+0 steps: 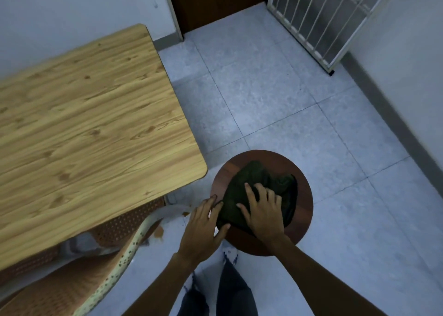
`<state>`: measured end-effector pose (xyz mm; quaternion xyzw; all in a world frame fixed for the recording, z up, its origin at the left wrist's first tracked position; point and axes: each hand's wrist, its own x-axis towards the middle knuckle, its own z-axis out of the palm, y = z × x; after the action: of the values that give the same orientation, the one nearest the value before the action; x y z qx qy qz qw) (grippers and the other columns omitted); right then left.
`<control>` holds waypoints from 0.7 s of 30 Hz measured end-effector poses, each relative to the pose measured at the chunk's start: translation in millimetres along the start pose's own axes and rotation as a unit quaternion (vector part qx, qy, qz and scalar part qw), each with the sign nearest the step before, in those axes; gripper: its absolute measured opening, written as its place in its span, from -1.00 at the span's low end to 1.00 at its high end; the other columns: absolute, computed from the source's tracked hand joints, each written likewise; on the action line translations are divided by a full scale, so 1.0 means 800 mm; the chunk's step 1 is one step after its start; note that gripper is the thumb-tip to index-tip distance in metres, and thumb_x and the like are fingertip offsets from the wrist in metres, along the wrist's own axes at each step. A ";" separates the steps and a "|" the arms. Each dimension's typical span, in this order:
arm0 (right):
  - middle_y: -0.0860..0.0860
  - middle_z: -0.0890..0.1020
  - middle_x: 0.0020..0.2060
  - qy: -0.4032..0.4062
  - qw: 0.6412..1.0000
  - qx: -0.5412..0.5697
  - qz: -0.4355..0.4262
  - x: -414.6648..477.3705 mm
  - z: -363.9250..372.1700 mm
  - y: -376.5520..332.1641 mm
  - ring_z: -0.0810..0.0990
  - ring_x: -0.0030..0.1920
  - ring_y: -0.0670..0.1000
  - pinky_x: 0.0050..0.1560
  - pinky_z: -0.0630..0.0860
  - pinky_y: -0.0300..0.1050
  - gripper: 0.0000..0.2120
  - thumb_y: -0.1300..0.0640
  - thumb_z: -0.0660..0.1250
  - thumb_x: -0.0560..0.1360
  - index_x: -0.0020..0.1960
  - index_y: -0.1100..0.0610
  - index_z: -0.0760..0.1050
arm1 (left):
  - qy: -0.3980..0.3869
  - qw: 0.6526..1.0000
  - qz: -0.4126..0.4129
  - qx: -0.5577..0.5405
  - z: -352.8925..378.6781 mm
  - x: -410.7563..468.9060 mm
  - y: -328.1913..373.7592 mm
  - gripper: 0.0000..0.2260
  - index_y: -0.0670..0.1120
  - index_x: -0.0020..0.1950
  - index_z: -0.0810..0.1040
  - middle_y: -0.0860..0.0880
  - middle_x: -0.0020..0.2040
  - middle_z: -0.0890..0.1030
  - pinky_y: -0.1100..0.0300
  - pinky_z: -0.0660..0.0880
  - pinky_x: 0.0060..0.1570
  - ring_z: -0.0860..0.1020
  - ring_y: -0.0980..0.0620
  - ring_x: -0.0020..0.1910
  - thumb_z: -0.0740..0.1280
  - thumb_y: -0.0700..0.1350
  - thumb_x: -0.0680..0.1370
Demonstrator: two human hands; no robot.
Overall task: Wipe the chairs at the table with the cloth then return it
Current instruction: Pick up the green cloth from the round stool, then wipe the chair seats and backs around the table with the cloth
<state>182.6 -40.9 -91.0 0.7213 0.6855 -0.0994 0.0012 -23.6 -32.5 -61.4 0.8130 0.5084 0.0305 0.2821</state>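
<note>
A dark green cloth (249, 186) lies bunched on a round dark-brown wooden stool (304, 196) that stands on the floor off the table's near right corner. My right hand (262, 210) presses flat on the cloth with fingers spread. My left hand (203, 222) rests on the stool's left rim, its thumb and fingertips touching the cloth's left edge. A brown perforated plastic chair (79, 284) with a pale speckled rim is tucked partly under the wooden table (91, 128) at the lower left.
Pale blue floor tiles (275, 95) spread beyond the stool. A white barred gate (318, 21) leans at the back right beside a dark door (215, 1). Walls close in on the left and the right. My legs show at the bottom.
</note>
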 end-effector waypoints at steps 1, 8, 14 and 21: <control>0.18 0.55 0.16 0.014 1.000 -0.006 -0.006 0.002 0.000 -0.001 0.50 0.05 0.21 0.01 0.43 0.11 -0.52 -0.21 0.11 0.59 0.33 0.07 0.47 | 0.001 1.000 0.001 -0.003 0.001 -0.005 -0.002 -0.50 -0.08 0.46 0.32 -0.13 0.48 0.34 -0.07 0.29 0.41 0.29 -0.13 0.45 0.19 0.17 0.62; 0.18 0.55 -0.13 0.027 0.996 -0.059 -0.066 -0.004 -0.019 -0.011 0.50 -0.21 0.17 -0.26 0.42 0.01 -0.63 -0.06 0.08 0.63 0.15 0.13 0.54 | 0.031 0.999 0.009 0.018 -0.043 -0.037 -0.002 -0.49 -0.09 0.47 0.32 -0.15 0.46 0.37 -0.03 0.25 0.39 0.29 -0.12 0.44 0.20 0.15 0.61; 0.19 0.55 -0.12 0.077 0.985 -0.047 -0.144 -0.023 -0.096 -0.068 0.50 -0.23 0.15 -0.28 0.38 -0.03 -0.71 0.01 0.19 0.60 0.19 0.15 0.53 | 0.060 0.998 -0.002 0.024 -0.112 -0.086 0.007 -0.49 -0.11 0.45 0.34 -0.18 0.45 0.37 -0.08 0.26 0.40 0.29 -0.15 0.45 0.21 0.16 0.61; 0.24 0.58 -0.06 0.169 0.954 0.025 -0.246 -0.068 -0.171 -0.203 0.52 -0.16 0.22 -0.21 0.46 0.06 -0.70 -0.03 0.23 0.62 0.23 0.15 0.46 | 0.130 0.991 0.022 0.022 -0.199 -0.223 -0.004 -0.42 -0.15 0.50 0.26 -0.13 0.51 0.30 0.06 0.03 0.52 0.19 -0.09 0.51 0.22 0.18 0.61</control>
<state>39.0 -66.3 73.2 0.5366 0.8290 0.0090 -0.1572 -165.5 -114.1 112.9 0.8193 0.5230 0.1314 0.1948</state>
